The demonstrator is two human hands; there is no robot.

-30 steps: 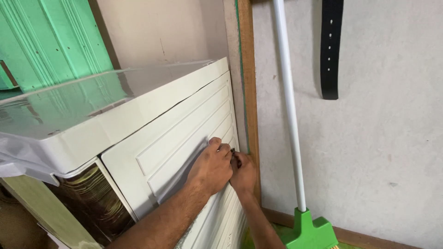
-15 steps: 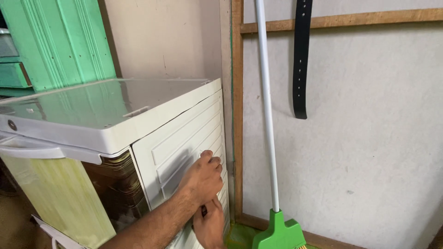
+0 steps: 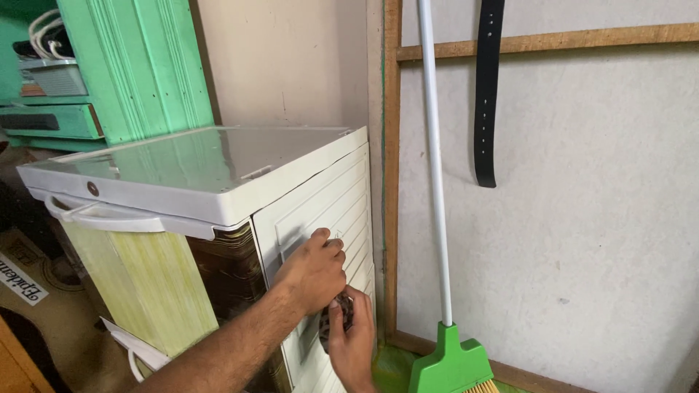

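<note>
The left hand (image 3: pixel 314 269) lies flat-knuckled against the white louvred plastic side panel (image 3: pixel 331 218) of a boxy white appliance with a glossy flat lid (image 3: pixel 196 164), fingers (image 3: pixel 329 246) curled and pressed onto the panel's slats, with nothing visibly clasped between them. Just below it, at about 5 o'clock from the left hand, the right hand (image 3: pixel 353 342) comes up from the bottom edge of the view, fingers bent around a small dark, mottled object (image 3: pixel 336 320) that it grips against the same panel; what that object is cannot be told. The two hands are touching or nearly so, the left wrist crossing above the right thumb.

The panel stands upright on the appliance's right flank, close beside a brown wooden wall batten (image 3: pixel 392 167) at 3 o'clock from the hands. At 9 o'clock from the left hand, the appliance's open corner shows dark brown ribbed innards (image 3: pixel 229 269) and a yellowish-green front face (image 3: pixel 145 280).

Further toward 3 o'clock, a broom with a white pole (image 3: pixel 435 160) and a bright green plastic head (image 3: pixel 451 364) leans on the pale plastered wall (image 3: pixel 582 218). A black leather belt with punched holes (image 3: pixel 486 94) hangs at 1 o'clock. A mint-green wooden cabinet (image 3: pixel 138 65) stands at 11 o'clock behind the lid
</note>
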